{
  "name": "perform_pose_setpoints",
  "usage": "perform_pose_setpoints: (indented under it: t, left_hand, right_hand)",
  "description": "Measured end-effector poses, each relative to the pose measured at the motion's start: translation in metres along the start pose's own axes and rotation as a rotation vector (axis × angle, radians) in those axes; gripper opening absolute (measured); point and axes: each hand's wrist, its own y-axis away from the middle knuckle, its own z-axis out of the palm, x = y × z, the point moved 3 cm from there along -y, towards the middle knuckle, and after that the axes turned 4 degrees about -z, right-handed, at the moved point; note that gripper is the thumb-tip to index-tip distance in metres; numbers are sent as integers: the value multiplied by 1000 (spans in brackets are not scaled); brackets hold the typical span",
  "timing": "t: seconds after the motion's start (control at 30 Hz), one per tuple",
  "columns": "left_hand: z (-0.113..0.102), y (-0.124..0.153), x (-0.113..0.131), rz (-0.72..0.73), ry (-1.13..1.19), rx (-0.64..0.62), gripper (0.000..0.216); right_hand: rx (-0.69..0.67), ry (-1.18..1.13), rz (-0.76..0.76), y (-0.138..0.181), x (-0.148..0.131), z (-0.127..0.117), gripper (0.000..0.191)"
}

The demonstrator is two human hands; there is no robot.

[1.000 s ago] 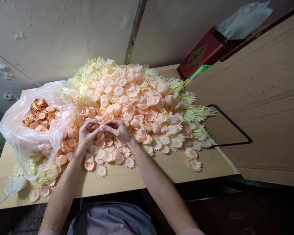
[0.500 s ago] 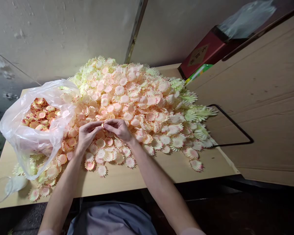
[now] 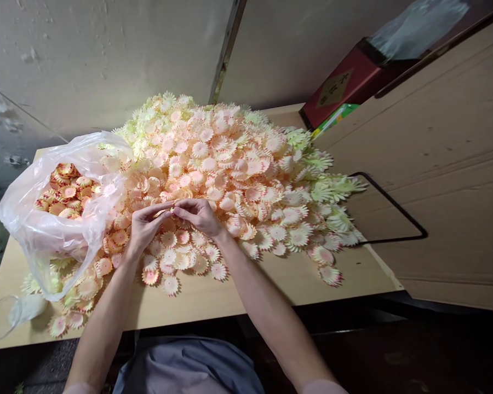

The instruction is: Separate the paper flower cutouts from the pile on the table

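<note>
My left hand [image 3: 145, 223] and my right hand [image 3: 201, 216] meet at their fingertips over the front of a big heap of artificial flower petals [image 3: 230, 164]. Both are closed in a pinch on one small, pale yellowish flower petal piece [image 3: 172, 209], mostly hidden by the fingers. The heaped petals are round with toothed edges, pink and cream in the middle and pale green at the far and right sides. Left of my left hand, a translucent plastic bag [image 3: 28, 230] stands open with smaller, red-edged flower petals [image 3: 68, 191] inside.
A glass jar [image 3: 2, 320] lies on its side at the wooden table's [image 3: 176, 314] front left corner. Cardboard [image 3: 443, 208] with a black wire handle [image 3: 394, 205] rises on the right. Behind it is a red box [image 3: 340, 85] with clear plastic on top. A wall borders the back.
My hands stay almost in place, still pinched together; the small piece between the fingertips looks slightly turned. The camera view has shifted a little.
</note>
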Motion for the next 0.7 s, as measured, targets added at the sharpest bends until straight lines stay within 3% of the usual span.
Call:
perform_pose_setpoints:
  t: [0.7]
  left_hand:
    - [3,-1,-4,-28,67,-20,34]
  right_hand:
    - [-6,-24,14,-1,3,2,29]
